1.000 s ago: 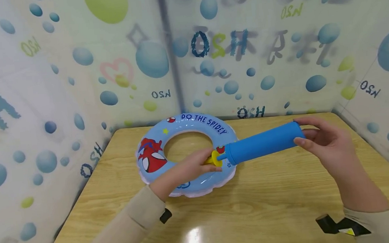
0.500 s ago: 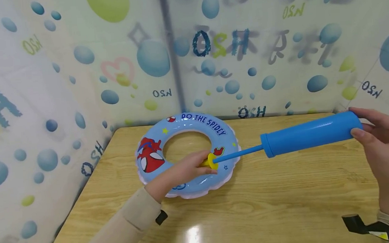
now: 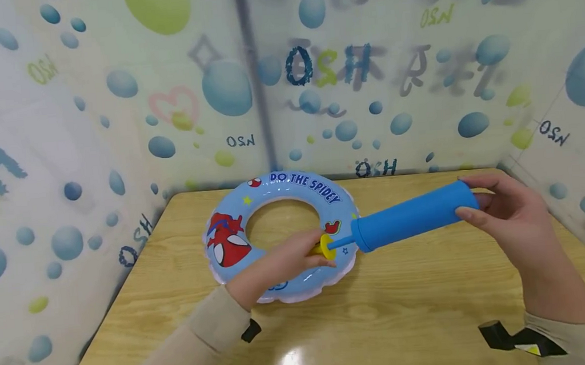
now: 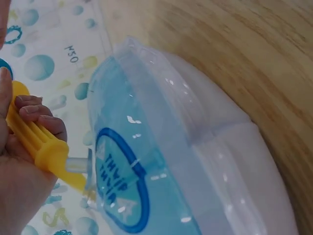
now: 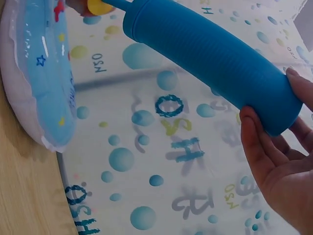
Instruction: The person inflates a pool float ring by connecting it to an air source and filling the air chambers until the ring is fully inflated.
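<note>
A blue hand pump (image 3: 414,217) with a yellow handle (image 4: 36,134) is held between both hands, above the table and tilted up to the right. My left hand (image 3: 288,257) grips the handle, its fingers curled round the ribbed part. At the far end of the blue barrel, my right hand (image 3: 514,216) pinches it between thumb and fingers. A short stretch of blue rod (image 3: 343,241) shows between handle and barrel. Beneath the left hand lies an inflated light-blue swim ring (image 3: 224,202) with cartoon prints. In the left wrist view, the handle's end meets the ring's clear valve (image 4: 78,164).
The ring rests on a wooden table (image 3: 411,310), towards its back left. A printed curtain (image 3: 393,83) with bubbles and letters hangs behind the table and along its sides.
Half a second ago the right hand had drawn the barrel far right, baring a long rod. Now the barrel has slid back left over most of it. The left hand has hardly moved.
</note>
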Motion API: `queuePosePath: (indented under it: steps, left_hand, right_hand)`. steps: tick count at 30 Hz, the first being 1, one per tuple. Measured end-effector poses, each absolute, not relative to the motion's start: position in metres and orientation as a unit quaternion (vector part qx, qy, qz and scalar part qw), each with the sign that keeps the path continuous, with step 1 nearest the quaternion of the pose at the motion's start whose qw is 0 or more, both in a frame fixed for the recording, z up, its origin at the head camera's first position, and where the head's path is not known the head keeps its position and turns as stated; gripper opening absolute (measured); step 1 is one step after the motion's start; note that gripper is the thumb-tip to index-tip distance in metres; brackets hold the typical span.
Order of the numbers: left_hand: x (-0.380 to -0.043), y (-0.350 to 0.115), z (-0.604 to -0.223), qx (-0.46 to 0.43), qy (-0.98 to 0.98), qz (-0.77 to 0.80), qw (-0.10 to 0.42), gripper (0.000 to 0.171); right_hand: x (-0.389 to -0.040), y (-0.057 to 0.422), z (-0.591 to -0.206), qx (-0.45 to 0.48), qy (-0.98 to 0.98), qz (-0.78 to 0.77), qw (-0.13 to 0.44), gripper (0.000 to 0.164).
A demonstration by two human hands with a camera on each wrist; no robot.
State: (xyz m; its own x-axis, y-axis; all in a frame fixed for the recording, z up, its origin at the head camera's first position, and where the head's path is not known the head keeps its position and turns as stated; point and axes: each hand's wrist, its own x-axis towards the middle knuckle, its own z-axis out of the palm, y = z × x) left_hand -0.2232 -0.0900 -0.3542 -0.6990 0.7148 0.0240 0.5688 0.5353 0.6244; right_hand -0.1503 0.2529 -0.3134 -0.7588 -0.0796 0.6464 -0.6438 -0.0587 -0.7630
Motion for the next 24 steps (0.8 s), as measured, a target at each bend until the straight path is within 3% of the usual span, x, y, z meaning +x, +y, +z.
queuePosePath:
  steps: [10, 24]
  left_hand:
    - [-0.222, -0.079, -0.35, 0.38, 0.868, 0.301, 0.108, 0.047]
    - [-0.228, -0.105, -0.355, 0.373, 0.884, 0.266, 0.094, 0.055]
  right_hand:
    - [-0.157, 0.229, -0.326, 0.261, -0.712, 0.632, 0.158, 0.042]
    - [-0.159, 0.231, -0.324, 0.221, -0.742, 0.614, 0.156, 0.044]
